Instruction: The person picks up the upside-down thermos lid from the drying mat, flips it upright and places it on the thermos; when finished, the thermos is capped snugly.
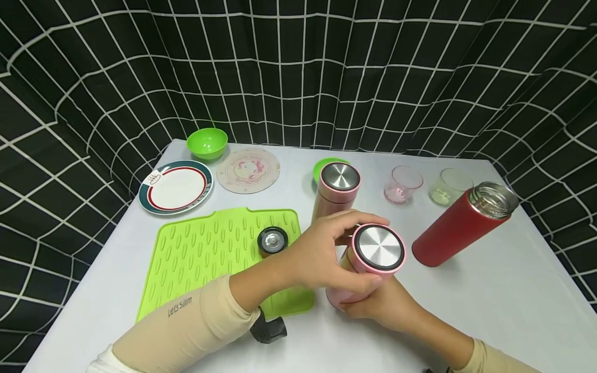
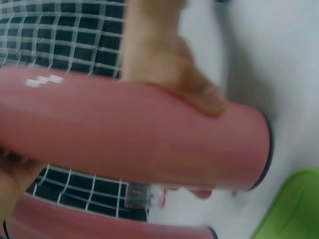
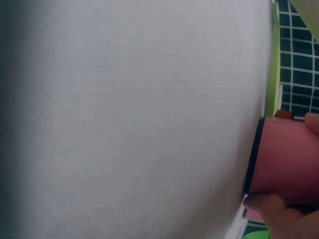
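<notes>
While both hands clasp it: pink flask tilted, steel lid toward the camera.
Left hand: fingers curled round the lid end.
Right hand: wrapped round the lower body, beneath.
Long axis: leaning up and away from the right hand.
Count: two pink flasks, second pink flask upright just beyond the left hand; one red flask.

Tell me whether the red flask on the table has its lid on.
No: in the head view the red flask stands with its steel mouth open and uncapped, while a loose black lid lies on the green mat.
</notes>
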`<state>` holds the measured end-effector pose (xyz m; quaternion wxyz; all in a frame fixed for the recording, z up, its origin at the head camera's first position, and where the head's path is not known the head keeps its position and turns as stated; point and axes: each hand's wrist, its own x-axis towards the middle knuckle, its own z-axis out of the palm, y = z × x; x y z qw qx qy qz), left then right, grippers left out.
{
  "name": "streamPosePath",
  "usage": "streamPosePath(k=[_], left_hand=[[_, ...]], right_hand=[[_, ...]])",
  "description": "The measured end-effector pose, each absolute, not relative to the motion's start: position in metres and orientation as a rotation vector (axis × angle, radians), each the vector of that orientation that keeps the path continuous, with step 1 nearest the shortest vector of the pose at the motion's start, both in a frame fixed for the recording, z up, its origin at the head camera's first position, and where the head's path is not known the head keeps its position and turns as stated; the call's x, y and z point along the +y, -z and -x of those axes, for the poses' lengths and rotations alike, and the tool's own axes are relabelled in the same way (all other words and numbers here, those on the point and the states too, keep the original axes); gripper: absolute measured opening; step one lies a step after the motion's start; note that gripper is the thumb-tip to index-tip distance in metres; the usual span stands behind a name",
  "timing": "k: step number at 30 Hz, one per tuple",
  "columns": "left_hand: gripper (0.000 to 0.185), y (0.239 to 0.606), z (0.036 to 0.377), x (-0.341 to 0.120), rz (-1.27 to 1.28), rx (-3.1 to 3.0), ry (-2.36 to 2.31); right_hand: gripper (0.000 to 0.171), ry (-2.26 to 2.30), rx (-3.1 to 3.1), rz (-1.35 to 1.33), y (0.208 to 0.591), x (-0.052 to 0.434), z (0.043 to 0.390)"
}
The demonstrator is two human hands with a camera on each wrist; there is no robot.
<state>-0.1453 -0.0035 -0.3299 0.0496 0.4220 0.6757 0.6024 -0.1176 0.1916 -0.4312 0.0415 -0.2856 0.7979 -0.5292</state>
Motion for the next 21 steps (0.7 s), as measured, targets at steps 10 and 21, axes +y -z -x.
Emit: streamPosePath(k=[10, 21], left_hand=[[0.070, 0.3279, 0.1469, -0.0055, -1.256, 2.053, -1.794], [0.074, 0.3305, 0.1479, -0.0057, -1.315, 2.038, -1.786]], right_hand=[[0.055, 1.595, 2.449, 0.846, 0.4311, 0.1910, 0.1178], [0.056, 1.590, 2.474, 0.863, 0.4294, 0.1903, 0.1186]])
